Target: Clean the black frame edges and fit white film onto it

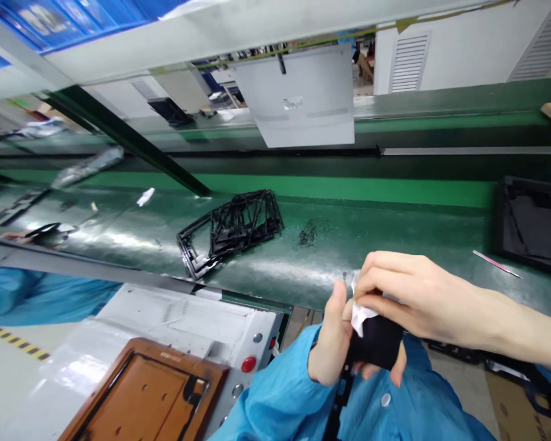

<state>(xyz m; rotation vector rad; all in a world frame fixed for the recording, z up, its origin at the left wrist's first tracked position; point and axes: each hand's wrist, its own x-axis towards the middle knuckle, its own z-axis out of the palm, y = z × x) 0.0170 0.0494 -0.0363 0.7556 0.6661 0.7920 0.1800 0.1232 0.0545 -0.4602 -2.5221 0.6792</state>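
Note:
In front of my blue sleeves, my left hand (329, 346) is wrapped round a small, flat black part (380, 344), its fingers showing beneath the lower edge. My right hand (406, 288) pinches a crumpled white wipe (362, 315) against the top edge of that part. The exact kind of the black part cannot be made out. A narrow black strip with notches (342, 398) hangs below it along my front; whether the two are joined is unclear.
Tangled black frames (232, 229) lie on the green bench (349, 214), beside a patch of dark scraps (308, 234). Tweezers (496, 263) and a black tray (537, 226) are at the right. A white machine with a red button (248, 364) and brown fixture (147, 392) stands lower left.

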